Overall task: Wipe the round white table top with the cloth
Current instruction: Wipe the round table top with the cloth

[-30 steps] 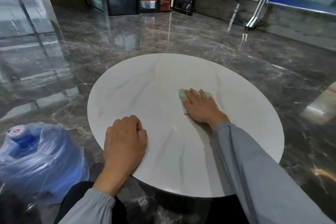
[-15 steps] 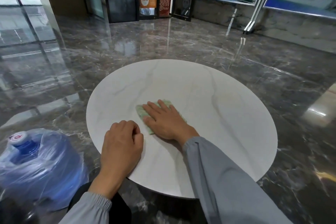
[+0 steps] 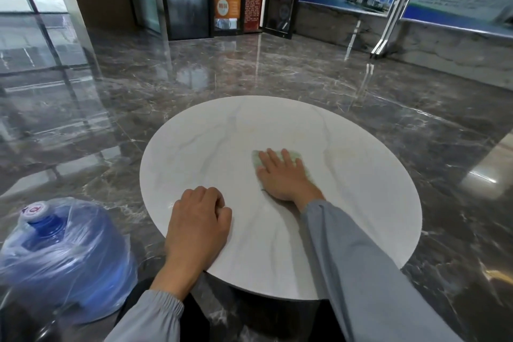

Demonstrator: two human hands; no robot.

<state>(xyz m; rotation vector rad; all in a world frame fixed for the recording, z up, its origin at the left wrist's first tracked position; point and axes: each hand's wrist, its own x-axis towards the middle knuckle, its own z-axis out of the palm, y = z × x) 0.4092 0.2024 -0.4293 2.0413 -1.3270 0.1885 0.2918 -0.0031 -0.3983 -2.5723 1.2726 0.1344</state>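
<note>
The right hand (image 3: pixel 286 178) lies flat on the green cloth (image 3: pixel 296 156). Its fingers (image 3: pixel 273 159) are straight and a little spread, and they press the cloth on the round white table top (image 3: pixel 216 141) without gripping it. The cloth is directly under these fingers and the palm. Only a narrow band of it shows beyond the fingertips and along the little-finger side, so we cannot say surely which way its long axis runs.

The left hand (image 3: pixel 198 219) rests on the top near the edge closest to the person. Its fingers (image 3: pixel 212 197) are curled into a loose fist that holds nothing. It is apart from the cloth, on the thumb side of the right hand.

We judge that the wiping is in progress and that the right hand does it. A wide bare part of the top lies beyond the fingertips, toward the far rim, and another lies on the little-finger side. The next stroke should carry the cloth there under flat pressure, otherwise it can slip out from under the palm.

A blue water bottle (image 3: pixel 61 253) wrapped in plastic stands on the floor, outside the left hand.
</note>
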